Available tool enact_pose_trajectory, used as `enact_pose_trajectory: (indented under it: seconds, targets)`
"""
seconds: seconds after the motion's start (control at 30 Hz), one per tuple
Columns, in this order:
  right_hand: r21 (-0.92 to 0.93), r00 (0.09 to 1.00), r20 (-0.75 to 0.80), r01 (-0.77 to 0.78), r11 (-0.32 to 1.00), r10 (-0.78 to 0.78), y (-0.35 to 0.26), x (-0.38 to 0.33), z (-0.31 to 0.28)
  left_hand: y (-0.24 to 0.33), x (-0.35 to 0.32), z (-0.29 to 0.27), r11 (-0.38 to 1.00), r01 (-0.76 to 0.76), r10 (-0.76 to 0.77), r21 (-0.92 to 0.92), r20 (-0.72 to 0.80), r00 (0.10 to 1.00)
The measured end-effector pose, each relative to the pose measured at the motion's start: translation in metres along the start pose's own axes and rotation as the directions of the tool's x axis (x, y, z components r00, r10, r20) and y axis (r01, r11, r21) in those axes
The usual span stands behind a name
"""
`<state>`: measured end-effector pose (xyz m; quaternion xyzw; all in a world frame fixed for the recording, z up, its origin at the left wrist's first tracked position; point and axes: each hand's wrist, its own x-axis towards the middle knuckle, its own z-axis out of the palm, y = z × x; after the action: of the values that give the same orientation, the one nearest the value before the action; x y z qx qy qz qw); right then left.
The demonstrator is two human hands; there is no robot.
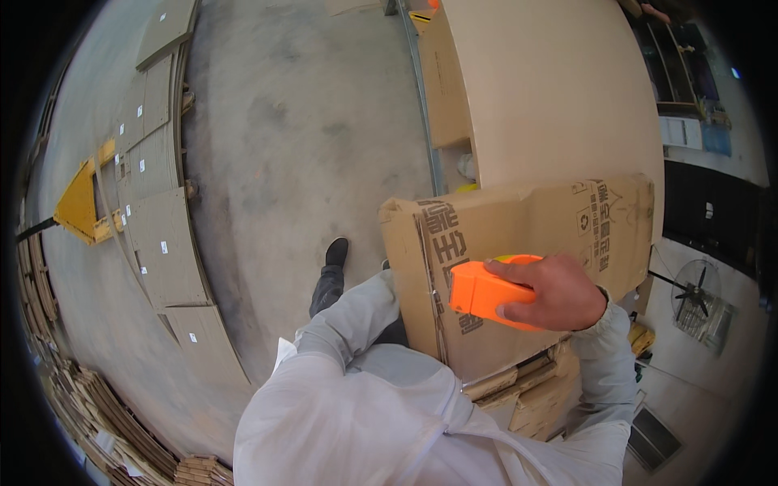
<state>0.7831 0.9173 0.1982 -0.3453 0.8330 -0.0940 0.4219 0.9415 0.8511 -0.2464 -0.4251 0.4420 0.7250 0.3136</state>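
Observation:
A large brown cardboard carton [519, 219] with dark print lies across the near end of a pale work surface [559, 89]. My right hand [561, 293] is closed around a blocky orange plastic hand tool [486, 293] with a bit of yellow-green at its top. The tool is over the carton's printed face; whether it touches the carton I cannot tell. My left sleeve [365, 312] reaches to the carton's left end, and the hand beyond it is hidden behind that end.
Stacked flat boards [166, 235] line the floor at left, beside a yellow pallet-truck-like frame [81, 202]. More flattened cardboard [105, 413] is piled at lower left. Brown packages [535, 397] sit below the carton. A fan [697, 293] stands at right.

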Motion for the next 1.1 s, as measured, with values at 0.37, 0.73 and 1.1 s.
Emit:
enact_pose_trajectory:
  seconds: [0.37,0.73,1.1]
  targets:
    - [0.13,1.0,0.009,-0.011,0.991,0.01,0.03,-0.005,0.007,-0.006,-0.017,-0.016,0.999,0.047,-0.047,0.004,0.024,0.999]
    - [0.161,0.993,-0.057,-0.09,0.983,0.1,0.031,-0.022,0.028,-0.017,-0.044,-0.031,1.0,0.014,-0.014,-0.002,0.06,0.998]
    - [0.228,0.99,0.023,-0.141,0.963,0.14,0.005,-0.032,0.02,-0.022,-0.055,-0.044,0.999,0.013,-0.008,-0.053,0.088,0.996]
